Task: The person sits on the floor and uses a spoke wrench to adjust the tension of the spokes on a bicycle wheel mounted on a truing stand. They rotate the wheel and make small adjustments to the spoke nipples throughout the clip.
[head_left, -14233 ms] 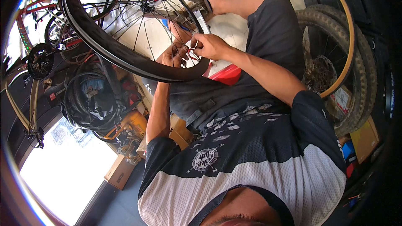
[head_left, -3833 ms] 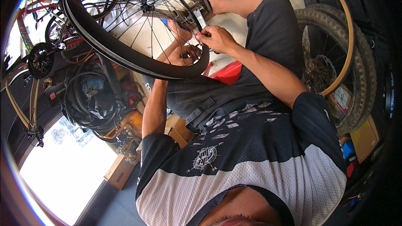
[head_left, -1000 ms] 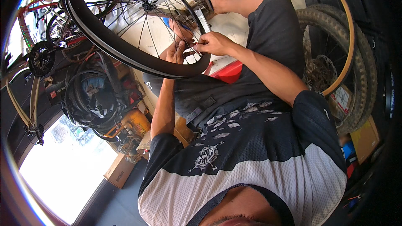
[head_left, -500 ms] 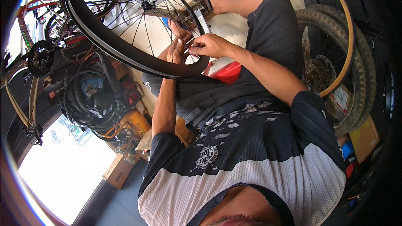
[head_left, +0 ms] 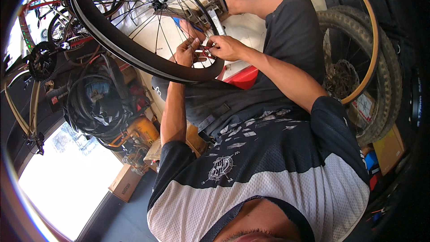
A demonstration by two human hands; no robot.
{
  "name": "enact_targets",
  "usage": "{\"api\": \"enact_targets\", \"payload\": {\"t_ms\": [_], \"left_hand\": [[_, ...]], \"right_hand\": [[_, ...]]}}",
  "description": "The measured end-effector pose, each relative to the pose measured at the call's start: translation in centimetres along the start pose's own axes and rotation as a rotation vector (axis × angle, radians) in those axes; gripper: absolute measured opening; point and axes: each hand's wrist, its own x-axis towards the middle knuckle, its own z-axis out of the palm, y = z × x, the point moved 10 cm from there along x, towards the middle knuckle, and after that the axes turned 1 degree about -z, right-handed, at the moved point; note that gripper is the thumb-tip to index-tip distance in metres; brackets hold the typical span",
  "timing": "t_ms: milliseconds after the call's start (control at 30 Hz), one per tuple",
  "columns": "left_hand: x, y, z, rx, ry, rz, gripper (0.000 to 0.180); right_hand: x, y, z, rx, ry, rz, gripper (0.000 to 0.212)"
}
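Our right hand (head_left: pixel 226 48) pinches a red piece (head_left: pixel 204 52) inside the wheel (head_left: pixel 116 40). We can't tell what our left hand (head_left: pixel 184 54) grips. Probably light, stiff: hold the rim (head_left: pixel 156 65).

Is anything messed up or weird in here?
Nothing looks spilled or plainly broken. The only slightly odd bit is the knobbly tyres on the right: they look brown and dusty, while the wheel being worked on looks black and cleaner.
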Motion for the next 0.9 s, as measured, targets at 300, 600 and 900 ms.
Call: {"api": "enact_targets", "payload": {"t_ms": [300,600,900], "left_hand": [[-0.3,-0.2,-0.9,0.105,0.086,0.001,0.036],[-1.1,1.6,0.0,0.161,-0.011,0.122,0.032],[-1.7,1.5,0.8,0.087,0.0,0.073,0.028]], "right_hand": [[-0.8,-1.4,0.3,-0.06,0.035,0.043,0.055],[-0.1,0.8,0.0,0.124,0.039,0.025,0.033],[0.4,1.5,0.3,0.241,0.126,0.076,0.039]]}}
